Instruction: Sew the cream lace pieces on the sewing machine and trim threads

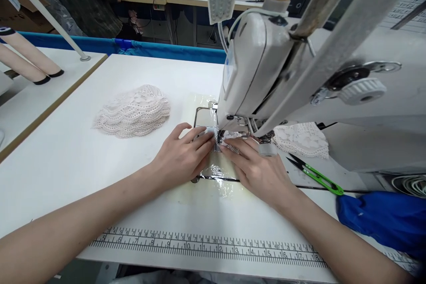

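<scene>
My left hand [186, 153] rests on the machine bed with its fingers stretched out, the tips beside the presser foot [217, 135]. A small lace piece [229, 135] lies under the foot of the white sewing machine [253, 62], partly hidden by my fingers. From the right, my right hand [258, 164] has its fingers closed over that lace piece, close to the needle area. Clear film covers the metal bed plate [216, 168] under both hands. More lace [301, 139] lies to the right, behind my right hand.
A stack of scalloped lace pieces [136, 111] sits left on the white table [83, 173]. Green thread snips [316, 175] and a blue cloth [386, 219] lie right. A printed ruler [213, 246] runs along the front edge. Across the way, a person in plaid [80, 0] is partly visible.
</scene>
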`<state>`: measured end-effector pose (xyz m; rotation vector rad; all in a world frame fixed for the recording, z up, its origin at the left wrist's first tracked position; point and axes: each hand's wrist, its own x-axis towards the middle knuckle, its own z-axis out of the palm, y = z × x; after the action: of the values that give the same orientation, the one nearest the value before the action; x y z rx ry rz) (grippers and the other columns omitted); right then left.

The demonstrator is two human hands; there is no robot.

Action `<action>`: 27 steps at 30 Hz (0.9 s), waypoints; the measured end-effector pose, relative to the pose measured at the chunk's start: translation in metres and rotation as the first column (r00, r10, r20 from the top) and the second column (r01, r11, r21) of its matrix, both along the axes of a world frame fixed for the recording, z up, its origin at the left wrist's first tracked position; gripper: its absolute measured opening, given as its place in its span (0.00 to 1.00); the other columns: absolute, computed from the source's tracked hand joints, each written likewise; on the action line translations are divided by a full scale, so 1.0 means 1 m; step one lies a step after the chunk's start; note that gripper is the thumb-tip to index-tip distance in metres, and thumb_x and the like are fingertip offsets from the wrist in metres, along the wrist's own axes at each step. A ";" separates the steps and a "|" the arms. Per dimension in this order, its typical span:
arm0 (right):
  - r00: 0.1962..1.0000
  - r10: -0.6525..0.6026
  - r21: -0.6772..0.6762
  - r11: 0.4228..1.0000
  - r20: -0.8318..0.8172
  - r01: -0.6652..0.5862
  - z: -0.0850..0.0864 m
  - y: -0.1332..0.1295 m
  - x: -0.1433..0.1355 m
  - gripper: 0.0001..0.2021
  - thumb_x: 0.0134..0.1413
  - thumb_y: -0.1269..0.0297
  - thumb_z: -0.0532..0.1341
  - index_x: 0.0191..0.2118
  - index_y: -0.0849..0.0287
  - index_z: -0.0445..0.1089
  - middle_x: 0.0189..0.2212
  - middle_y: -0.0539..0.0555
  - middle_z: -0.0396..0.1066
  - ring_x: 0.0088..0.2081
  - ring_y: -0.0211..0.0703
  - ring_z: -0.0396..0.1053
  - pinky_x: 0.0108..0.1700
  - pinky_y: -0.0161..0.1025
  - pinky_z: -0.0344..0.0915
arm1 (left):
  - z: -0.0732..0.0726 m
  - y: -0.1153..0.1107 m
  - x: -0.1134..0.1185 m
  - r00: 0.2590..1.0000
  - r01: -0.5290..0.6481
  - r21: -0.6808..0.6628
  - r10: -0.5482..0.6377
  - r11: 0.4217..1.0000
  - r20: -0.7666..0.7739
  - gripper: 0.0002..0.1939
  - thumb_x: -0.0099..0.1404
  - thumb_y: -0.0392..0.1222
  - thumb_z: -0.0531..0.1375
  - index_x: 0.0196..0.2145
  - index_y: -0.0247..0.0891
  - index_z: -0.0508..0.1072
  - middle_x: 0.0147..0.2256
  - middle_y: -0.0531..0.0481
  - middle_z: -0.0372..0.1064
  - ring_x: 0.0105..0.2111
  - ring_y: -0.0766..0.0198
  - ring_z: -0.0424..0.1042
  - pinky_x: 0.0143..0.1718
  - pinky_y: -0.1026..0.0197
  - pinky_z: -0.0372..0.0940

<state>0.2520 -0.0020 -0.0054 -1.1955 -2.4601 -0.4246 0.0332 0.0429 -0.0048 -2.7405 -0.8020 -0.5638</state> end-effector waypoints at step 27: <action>0.991 -0.136 0.062 0.989 -0.017 0.137 -0.006 0.006 0.008 0.13 0.61 0.67 0.57 0.50 0.58 0.72 0.44 0.52 0.76 0.40 0.46 0.73 0.51 0.46 0.64 | -0.003 0.001 -0.002 0.998 -0.048 -0.069 0.050 0.996 0.025 0.17 0.71 0.40 0.51 0.55 0.35 0.68 0.54 0.45 0.69 0.56 0.54 0.65 0.55 0.46 0.57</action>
<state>0.2597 0.0037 -0.0114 -1.3408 -2.3446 -0.5267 0.0312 0.0441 -0.0079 -2.7719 -0.9080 -0.5741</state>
